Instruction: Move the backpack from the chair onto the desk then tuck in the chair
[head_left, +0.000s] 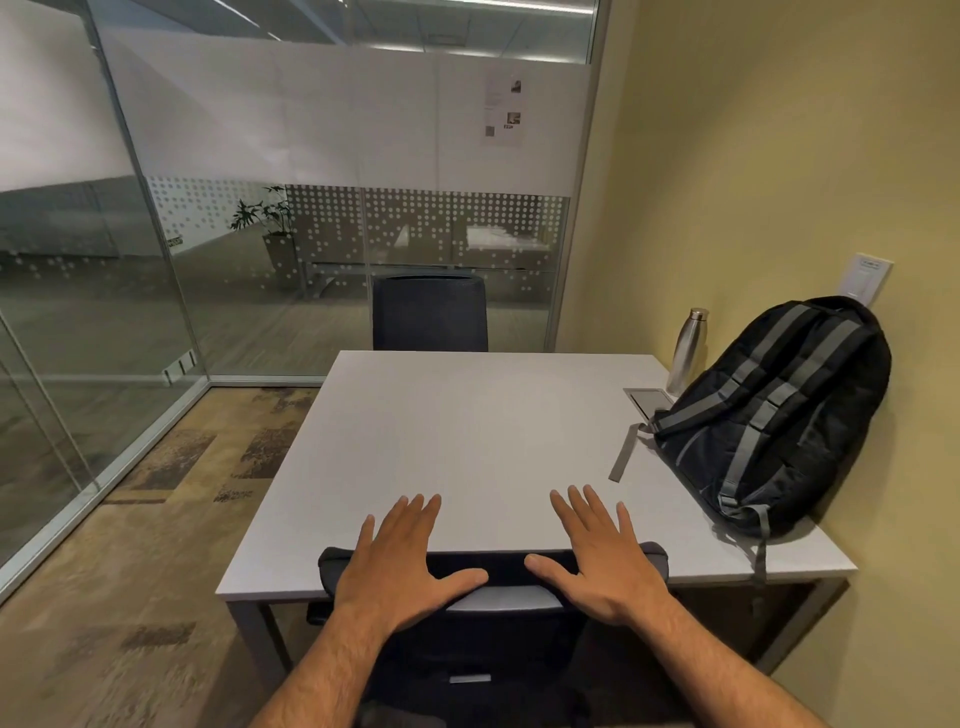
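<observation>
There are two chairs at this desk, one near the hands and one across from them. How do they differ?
The near chair has both hands on its backrest top, the left hand and right hand lying flat with fingers spread; the far chair stands untouched. The near chair shows a grey trim strip on its back; the far chair looks plain dark. Both are dark and stand close against the desk.
</observation>
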